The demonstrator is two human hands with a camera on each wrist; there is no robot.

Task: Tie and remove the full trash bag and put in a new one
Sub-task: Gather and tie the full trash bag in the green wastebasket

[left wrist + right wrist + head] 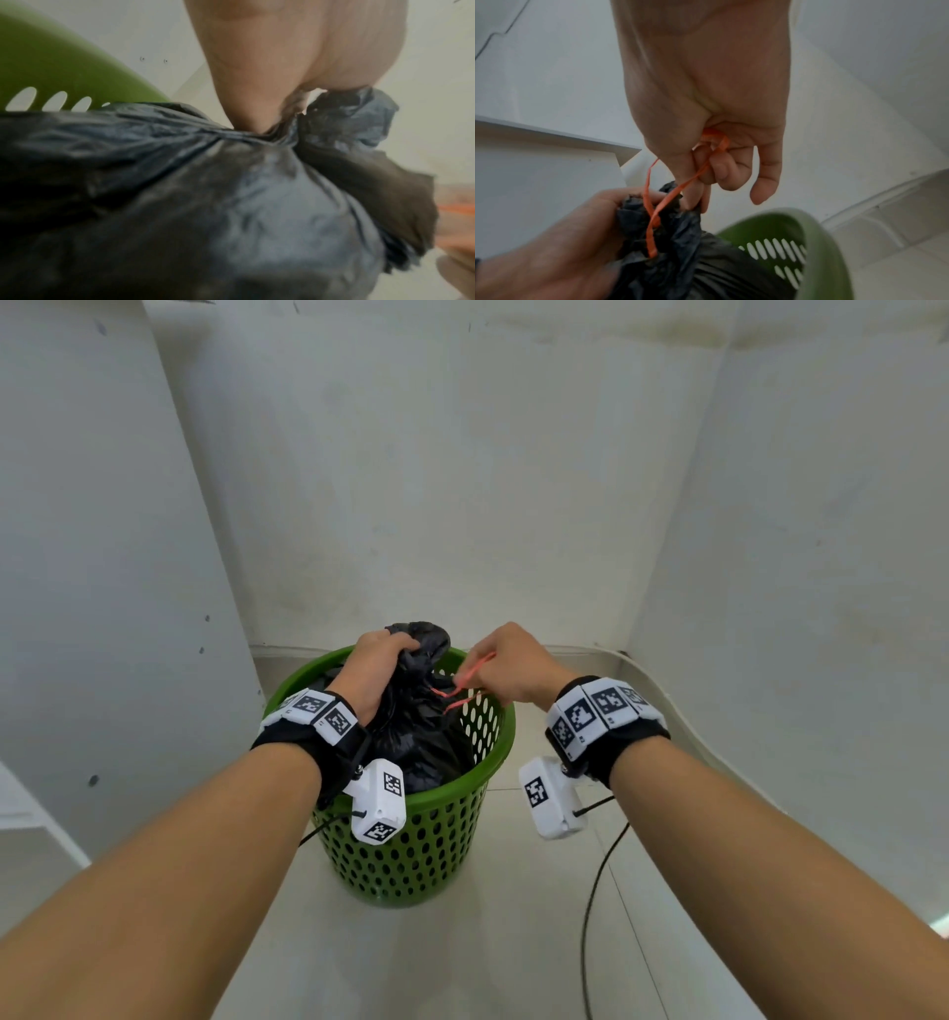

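A full black trash bag (pixel 418 737) sits in a green perforated bin (pixel 441 834) on the floor. My left hand (pixel 377 670) grips the bag's gathered neck (pixel 287 134), with the bunched top (pixel 423 634) sticking out above my fist. An orange string (pixel 462 685) runs round the neck. My right hand (pixel 506 667) pinches this string (pixel 652 223) and holds it taut just right of the neck, its thumb and fingers curled over the strand. The black bag (pixel 685 253) fills the bin (pixel 808 243) below.
The bin stands in a corner of white walls (pixel 462 480) on a pale tiled floor (pixel 513 942). A black cable (pixel 590 891) trails over the floor at the right. A white ledge (pixel 552 138) juts out on the left.
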